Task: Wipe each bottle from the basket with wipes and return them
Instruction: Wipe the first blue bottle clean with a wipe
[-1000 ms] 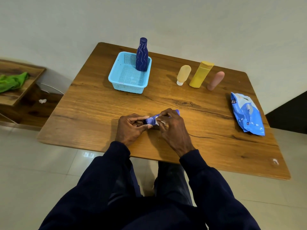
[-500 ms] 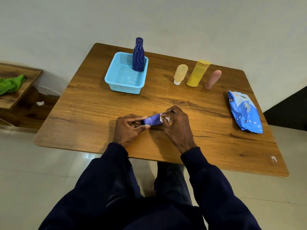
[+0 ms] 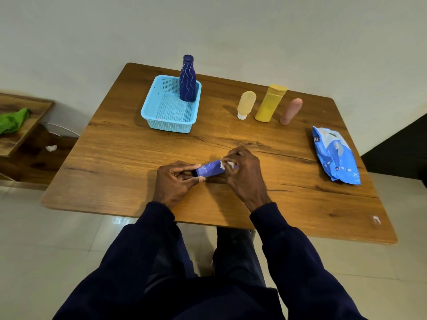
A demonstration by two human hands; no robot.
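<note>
A small purple bottle (image 3: 209,170) lies sideways just above the wooden table (image 3: 120,167), near its front edge. My left hand (image 3: 175,180) grips its dark cap end. My right hand (image 3: 242,172) pinches a white wipe (image 3: 225,164) against the bottle's other end. A light blue basket (image 3: 157,112) stands at the back of the table with a tall dark blue bottle (image 3: 187,79) upright in its far right corner. A pale yellow bottle (image 3: 246,104), a yellow bottle (image 3: 270,103) and a pink bottle (image 3: 291,111) stand in a row right of the basket.
A blue wipes pack (image 3: 335,155) lies near the table's right edge. A low wooden shelf (image 3: 25,132) with a green cloth (image 3: 12,120) stands on the left, with a crumpled white scrap (image 3: 51,148) below it. Tiled floor lies under the table.
My right hand with the wipe has slid along the purple bottle toward its right end, baring more of the bottle. The left hand keeps its grip.
</note>
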